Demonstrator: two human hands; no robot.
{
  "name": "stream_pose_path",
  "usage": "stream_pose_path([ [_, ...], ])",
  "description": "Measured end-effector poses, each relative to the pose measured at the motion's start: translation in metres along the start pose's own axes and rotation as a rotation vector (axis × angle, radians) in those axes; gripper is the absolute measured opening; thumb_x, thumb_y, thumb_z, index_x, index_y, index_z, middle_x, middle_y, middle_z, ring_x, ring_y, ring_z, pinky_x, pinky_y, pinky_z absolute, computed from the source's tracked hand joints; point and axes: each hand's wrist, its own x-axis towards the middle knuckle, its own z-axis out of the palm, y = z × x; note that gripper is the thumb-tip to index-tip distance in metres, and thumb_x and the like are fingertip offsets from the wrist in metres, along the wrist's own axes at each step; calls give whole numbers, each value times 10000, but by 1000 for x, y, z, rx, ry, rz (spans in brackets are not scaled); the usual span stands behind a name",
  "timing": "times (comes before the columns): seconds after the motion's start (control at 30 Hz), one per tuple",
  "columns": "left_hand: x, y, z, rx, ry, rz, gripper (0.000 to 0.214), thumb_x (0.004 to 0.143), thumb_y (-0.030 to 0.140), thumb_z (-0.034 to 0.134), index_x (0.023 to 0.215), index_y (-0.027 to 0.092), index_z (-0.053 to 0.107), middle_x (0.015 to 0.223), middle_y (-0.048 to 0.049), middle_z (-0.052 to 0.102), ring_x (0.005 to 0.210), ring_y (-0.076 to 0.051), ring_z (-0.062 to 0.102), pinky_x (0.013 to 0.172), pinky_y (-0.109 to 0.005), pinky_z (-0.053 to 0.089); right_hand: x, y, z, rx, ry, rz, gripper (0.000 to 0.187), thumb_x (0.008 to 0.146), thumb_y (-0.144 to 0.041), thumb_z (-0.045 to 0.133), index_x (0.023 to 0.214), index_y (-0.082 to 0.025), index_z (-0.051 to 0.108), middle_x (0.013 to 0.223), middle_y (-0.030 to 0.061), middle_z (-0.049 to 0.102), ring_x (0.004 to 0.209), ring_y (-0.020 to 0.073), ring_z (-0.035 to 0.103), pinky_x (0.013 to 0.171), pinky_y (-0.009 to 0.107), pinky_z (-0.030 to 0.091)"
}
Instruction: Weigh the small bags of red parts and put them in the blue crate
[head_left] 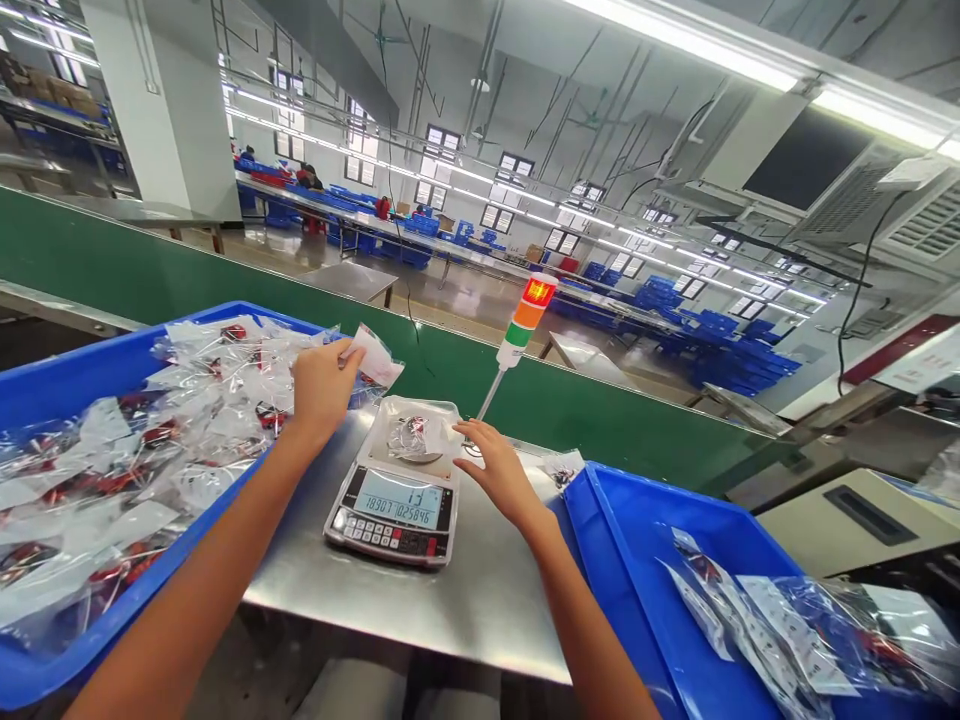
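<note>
Counting scale [394,515], blue crates [75,370], stack light [529,325] behind

The scene is lit brightly by ceiling tubes [697,40], with daylight admitted through windows [442,140]. Glare is thrown off the steel table [360,600] and plastic bags [187,470]; shadows are faint. Straight lines are bowed toward the frame edges, though little blur is seen.

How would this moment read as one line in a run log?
left hand: holds plastic bag | right hand: beside bag on digital scale | blue crate left, blue crate right
</note>
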Motion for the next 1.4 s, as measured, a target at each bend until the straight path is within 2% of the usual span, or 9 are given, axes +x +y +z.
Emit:
stream_pose_path([
  [0.3,-9,9,19,-6,-18,31,264,898,317,498,713,181,629,682,-46,656,649,-189,538,642,-291,312,0,-5,14,13,5,-36,447,879,-156,668,1311,-258,614,1408,98,612,1371,278,501,1156,532,391],
  [0.5,-13,12,25,-29,-38,52,271,910,328,496,742,182,650,693,-47,669,658,-188,553,647,-285,323,4,-7,26,27,3,-64,450,849,-131,687,1275,-267,637,1384,92,628,1366,276,507,1153,521,395],
  [0.77,-13,10,31,-64,-47,53,268,907,326,493,769,171,664,720,-59,682,673,-197,574,655,-286,337,-8,0,33,16,35,-60,454,840,-119,685,1272,-249,630,1381,92,627,1374,282,485,1152,527,387],
  [0.87,-15,13,36,-75,-60,66,268,916,326,486,787,177,668,745,-63,690,691,-201,580,656,-284,340,1,-2,50,7,100,-47,348,838,-113,673,1159,-247,684,1284,89,682,1311,285,530,1114,512,420],
  [0.97,-14,18,42,-81,-80,83,283,930,324,476,757,184,651,724,-57,682,677,-197,575,646,-283,332,22,-3,60,66,264,40,179,890,-140,582,943,-239,721,1063,81,752,1116,259,639,1016,436,484],
  [1.07,-10,21,50,-90,-105,106,299,949,318,461,755,182,644,730,-65,689,689,-199,593,647,-282,334,38,0,41,101,442,150,251,952,-236,456,925,-206,704,963,84,756,937,233,678,879,371,519],
  [1.23,-8,22,69,-143,-249,214,266,946,293,489,802,183,684,827,-73,738,789,-207,662,700,-270,410,33,6,-45,139,732,333,330,880,-448,511,849,-179,701,744,35,721,680,194,622,676,287,474],
  [1.33,-22,23,73,-187,-349,291,182,895,333,597,878,199,720,935,-62,759,888,-215,686,764,-273,475,31,-4,-86,132,688,316,305,821,-455,566,813,-181,701,666,16,689,565,175,584,605,282,445],
  [1.4,-40,23,67,-208,-357,311,203,901,360,600,952,204,720,1037,-66,751,980,-226,679,843,-299,502,41,-18,-96,133,595,274,242,811,-408,585,797,-195,697,633,-1,677,492,162,575,580,281,444],
])
